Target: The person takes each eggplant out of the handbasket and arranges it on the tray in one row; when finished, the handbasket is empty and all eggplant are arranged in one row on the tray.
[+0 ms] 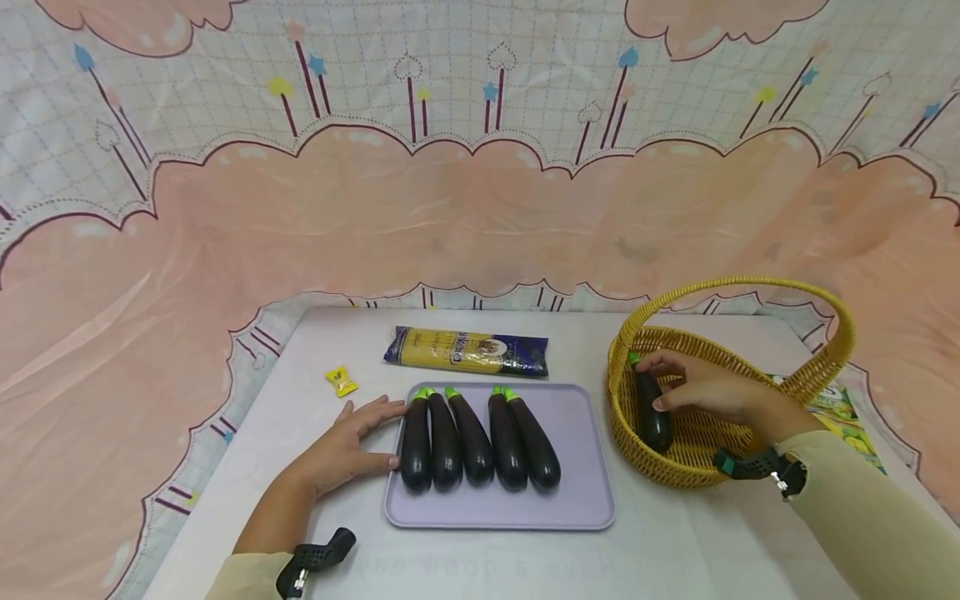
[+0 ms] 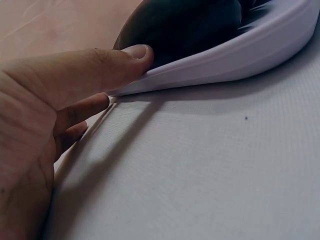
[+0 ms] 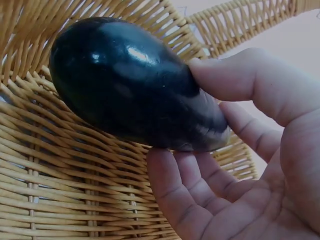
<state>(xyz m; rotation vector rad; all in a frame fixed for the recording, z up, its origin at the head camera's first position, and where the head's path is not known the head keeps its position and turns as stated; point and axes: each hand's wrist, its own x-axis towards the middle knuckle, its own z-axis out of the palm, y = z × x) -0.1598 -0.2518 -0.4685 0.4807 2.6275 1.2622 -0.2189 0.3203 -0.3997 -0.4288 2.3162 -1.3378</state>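
Several dark eggplants (image 1: 472,437) with green stem ends lie side by side on a pale purple tray (image 1: 581,500). My left hand (image 1: 348,450) is at the tray's left edge, fingers spread. Its thumb (image 2: 135,52) reaches the rim beside the leftmost eggplant (image 1: 416,454). Inside the yellow wicker basket (image 1: 626,446), my right hand (image 1: 705,387) holds another eggplant (image 1: 654,412) between thumb and fingers. The right wrist view shows that eggplant (image 3: 120,80) tilted, its rounded end away from the palm and its stem end hidden.
Behind the tray lies a blue and yellow pasta packet (image 1: 468,352). A small yellow wrapped piece (image 1: 341,381) sits left of it. The basket's arched handle (image 1: 750,283) rises over the right side. A green and yellow printed packet (image 1: 843,412) is partly hidden behind the right forearm.
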